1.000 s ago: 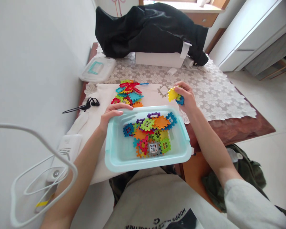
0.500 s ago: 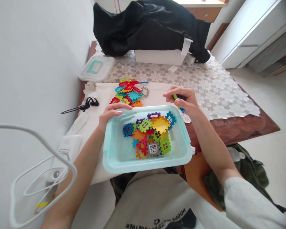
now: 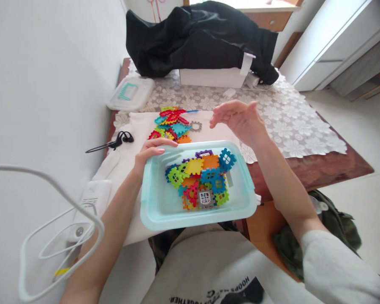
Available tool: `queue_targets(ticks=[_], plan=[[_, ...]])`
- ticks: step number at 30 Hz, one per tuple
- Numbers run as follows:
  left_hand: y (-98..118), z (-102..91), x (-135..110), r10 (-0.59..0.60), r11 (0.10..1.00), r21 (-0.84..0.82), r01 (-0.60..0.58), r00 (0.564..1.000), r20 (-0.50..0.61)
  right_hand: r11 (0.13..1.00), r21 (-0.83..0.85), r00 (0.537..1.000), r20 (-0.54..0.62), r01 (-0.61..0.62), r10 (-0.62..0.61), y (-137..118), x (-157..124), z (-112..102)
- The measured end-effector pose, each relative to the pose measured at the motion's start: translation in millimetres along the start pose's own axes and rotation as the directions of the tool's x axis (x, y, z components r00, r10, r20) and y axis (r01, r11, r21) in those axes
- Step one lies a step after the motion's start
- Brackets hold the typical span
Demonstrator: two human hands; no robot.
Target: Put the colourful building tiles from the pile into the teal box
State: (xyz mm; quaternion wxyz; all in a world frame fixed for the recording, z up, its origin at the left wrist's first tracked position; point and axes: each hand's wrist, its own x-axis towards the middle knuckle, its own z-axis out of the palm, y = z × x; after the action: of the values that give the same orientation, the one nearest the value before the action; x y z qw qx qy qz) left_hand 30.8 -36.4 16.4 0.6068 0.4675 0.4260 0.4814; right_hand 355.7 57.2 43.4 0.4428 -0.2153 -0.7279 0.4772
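A light teal plastic tub (image 3: pixel 158 213) is tilted toward me above the table's front edge. My left hand (image 3: pixel 150 154) grips its far left corner, fingers over the rim. Inside lie several notched plastic building tiles, among them a yellow tile (image 3: pixel 194 166), a blue window tile (image 3: pixel 227 159) and a grey tile with a white grille (image 3: pixel 205 197). Above the tub's far right side my right hand (image 3: pixel 240 120) hangs with fingers stretched and nothing in it. Beyond the rim, a heap of colourful tiles (image 3: pixel 172 122) rests on the white cloth (image 3: pixel 139 122), beside a grey square frame (image 3: pixel 196 126).
A clear lid with a teal handle (image 3: pixel 129 93) lies at the back left, with black earphones (image 3: pixel 122 138) nearer. Black fabric (image 3: pixel 202 40) covers a white box (image 3: pixel 212 78) at the back. A white cable (image 3: pixel 60 192) loops at the left; a lace tablecloth (image 3: pixel 288 122) spreads right.
My right hand has let go of the blue and green tiles it held; it has opened and risen slightly. Blue and green window tiles now lie on the pile, and the yellow tile has shifted left.
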Motion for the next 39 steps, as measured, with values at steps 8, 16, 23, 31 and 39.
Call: queue_targets(ticks=[8,16,23,31,39], plan=[[0,3.2,-1,0.005,1.000,-0.003,-0.005,1.000,-0.024,0.774,-0.615,0.976,0.029,-0.151,0.214,131,8,4],[1,2.6,-2,0.000,1.000,0.012,0.001,1.000,-0.018,0.690,-0.724,0.977,0.155,0.010,0.148,146,19,33],[0,0.7,-1,-0.001,1.000,-0.003,0.001,1.000,0.025,0.838,-0.541,0.997,-0.069,-0.070,0.039,143,17,30],[2,4.9,-2,0.006,1.000,-0.022,-0.006,1.000,0.002,0.738,-0.671,0.996,-0.090,-0.067,0.009,162,72,19],[-1,3.4,-3,0.009,1.000,-0.016,-0.009,0.999,0.046,0.643,-0.766,0.997,0.023,-0.030,0.074,180,79,26]])
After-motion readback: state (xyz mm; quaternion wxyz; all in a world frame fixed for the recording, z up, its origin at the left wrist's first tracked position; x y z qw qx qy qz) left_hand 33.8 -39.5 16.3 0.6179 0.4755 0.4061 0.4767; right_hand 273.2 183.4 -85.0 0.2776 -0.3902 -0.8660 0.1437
